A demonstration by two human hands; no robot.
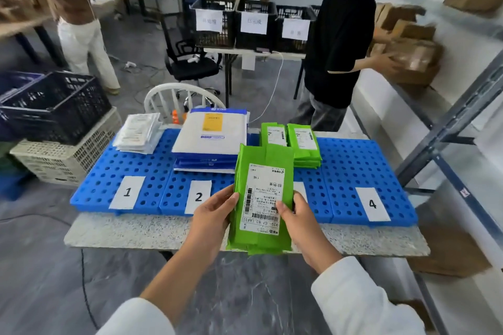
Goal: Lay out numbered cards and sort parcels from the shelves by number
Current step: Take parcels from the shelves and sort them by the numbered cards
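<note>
both hands, left hand (211,215) and right hand (300,221), grip a green parcel (262,196) bearing a white barcode label (264,200).

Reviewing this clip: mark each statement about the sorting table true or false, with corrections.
1. Both hands, left hand and right hand, hold one green plastic mailer parcel. True.
2. The white paper card marked 4 has parcels stacked behind it. False: the blue perforated plastic board behind it is bare.
3. The large white padded envelope with a yellow label lies behind the white paper card marked 2. True.
4. The held parcel's label faces down. False: it faces the camera.
</note>
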